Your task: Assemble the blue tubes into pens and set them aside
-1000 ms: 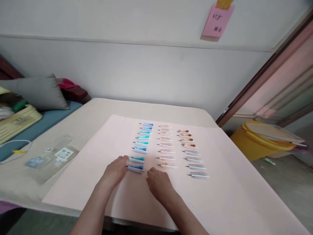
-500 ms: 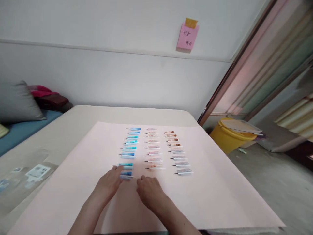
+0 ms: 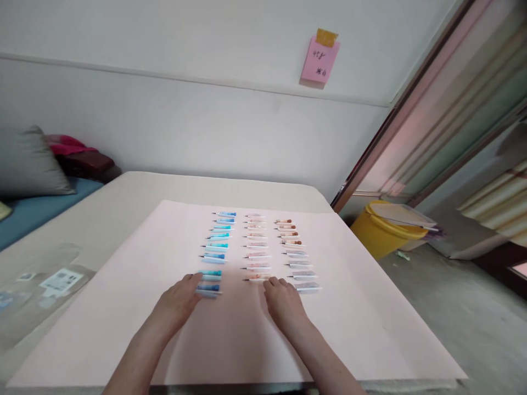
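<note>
Blue pens (image 3: 209,287) lie beside the left hand (image 3: 179,299), fingertips perhaps touching.

Pens (image 3: 257,256), probably, on the sheet (image 3: 354,323) — bin (image 3: 368,233) right, cushion (image 3: 33,162) left.

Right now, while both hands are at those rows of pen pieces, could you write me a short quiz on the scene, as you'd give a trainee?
1. Which group is the left hand closest to?
A) Blue pen pieces
B) Brown ones
C) Grey ones
2. True or false: the pink note is taped to the wall.
3. Name the hand nearest the front piece in the pale pink column.

Key:
1. A
2. True
3. The right hand
</note>
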`<control>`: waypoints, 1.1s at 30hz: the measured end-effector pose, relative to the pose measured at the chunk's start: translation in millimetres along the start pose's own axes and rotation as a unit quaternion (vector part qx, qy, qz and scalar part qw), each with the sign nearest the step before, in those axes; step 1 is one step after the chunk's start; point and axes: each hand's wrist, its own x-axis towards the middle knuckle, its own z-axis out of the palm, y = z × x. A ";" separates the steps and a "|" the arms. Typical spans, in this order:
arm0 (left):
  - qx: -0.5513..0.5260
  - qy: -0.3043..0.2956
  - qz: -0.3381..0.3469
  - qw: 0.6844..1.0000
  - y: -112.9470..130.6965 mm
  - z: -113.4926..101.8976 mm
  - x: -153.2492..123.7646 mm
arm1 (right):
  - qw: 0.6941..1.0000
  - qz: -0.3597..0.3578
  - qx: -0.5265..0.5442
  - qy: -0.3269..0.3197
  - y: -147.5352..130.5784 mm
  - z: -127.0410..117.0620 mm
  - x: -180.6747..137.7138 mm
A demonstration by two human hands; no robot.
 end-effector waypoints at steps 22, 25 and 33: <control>-0.016 0.017 -0.005 1.000 -2.5 -5.4 -9.4 | 0.981 0.070 0.180 -0.030 25.8 5.3 18.0; -0.011 0.008 -0.008 1.000 -1.9 -6.2 -8.7 | 0.978 0.066 0.194 -0.030 24.8 3.5 18.1; -0.014 0.012 -0.009 1.000 -4.8 -2.2 -7.6 | 0.976 0.066 0.203 -0.033 24.4 6.2 19.5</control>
